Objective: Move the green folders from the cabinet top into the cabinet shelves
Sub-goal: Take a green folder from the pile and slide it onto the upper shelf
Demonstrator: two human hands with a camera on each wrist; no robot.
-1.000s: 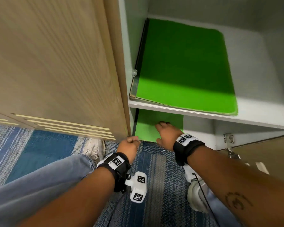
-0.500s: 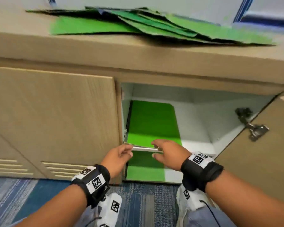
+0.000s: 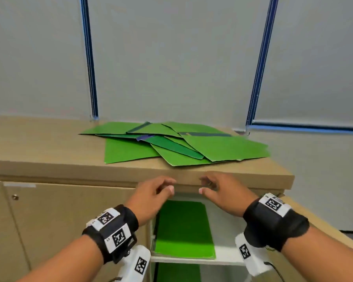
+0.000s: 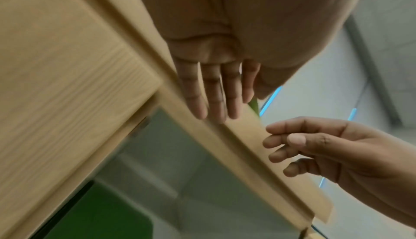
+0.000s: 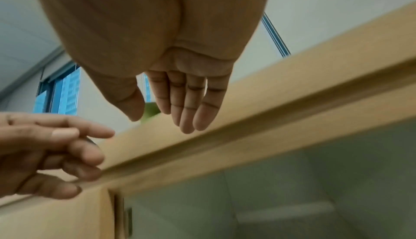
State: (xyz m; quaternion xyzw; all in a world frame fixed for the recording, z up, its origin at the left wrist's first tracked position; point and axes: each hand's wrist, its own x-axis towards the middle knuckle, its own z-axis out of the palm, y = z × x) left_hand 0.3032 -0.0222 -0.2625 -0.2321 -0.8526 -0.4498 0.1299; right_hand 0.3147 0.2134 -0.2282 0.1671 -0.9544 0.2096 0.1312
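Green folders (image 3: pixel 177 144) lie in a loose overlapping heap on the cabinet top (image 3: pixel 39 151), up at 12 o'clock from my hands. They fan out at different angles; the nearest ones run their long sides roughly from 9 to 3 o'clock, and how many are stacked there I cannot count. One more shelved folder (image 3: pixel 183 228) lies flat on the upper shelf (image 3: pixel 226 259) of the open cabinet at 6 o'clock, long axis pointing into the cabinet. A second green sheet below it is cut off by the bottom edge of the head view. My left hand (image 3: pixel 151 197) and right hand (image 3: pixel 225 194) hang just in front of the top's front edge, fingers relaxed and loosely bent, holding nothing. Both wrist views are blurred; each shows only a sliver of green past the fingertips.
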